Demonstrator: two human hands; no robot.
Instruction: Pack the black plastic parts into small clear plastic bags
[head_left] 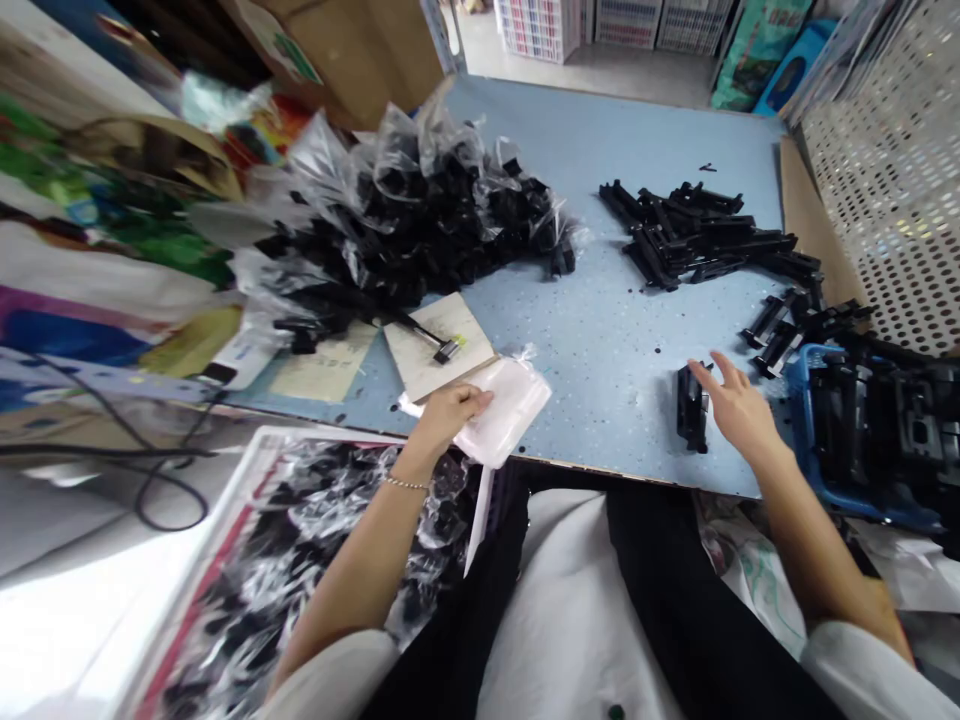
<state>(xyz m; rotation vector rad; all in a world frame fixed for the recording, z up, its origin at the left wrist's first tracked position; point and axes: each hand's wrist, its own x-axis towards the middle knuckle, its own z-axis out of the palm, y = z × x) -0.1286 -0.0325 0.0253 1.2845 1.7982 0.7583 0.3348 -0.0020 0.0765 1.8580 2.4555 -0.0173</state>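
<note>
My left hand has its fingers curled over a stack of clear plastic bags at the table's front edge, thumb and fingers pinched at the near corner. Just right of centre lies a black plastic part, long and narrow. Close against its right side is my right hand, fingers spread, one fingertip at the part's far end; whether it touches is unclear. Beside the bags sits a pale square pad with a black piece resting on its right side.
A heap of black parts in clear bags covers the table's left. Loose black parts lie at the back right, near a blue basket of similar parts. Below left stands a crate of bagged parts. A perforated panel borders the right.
</note>
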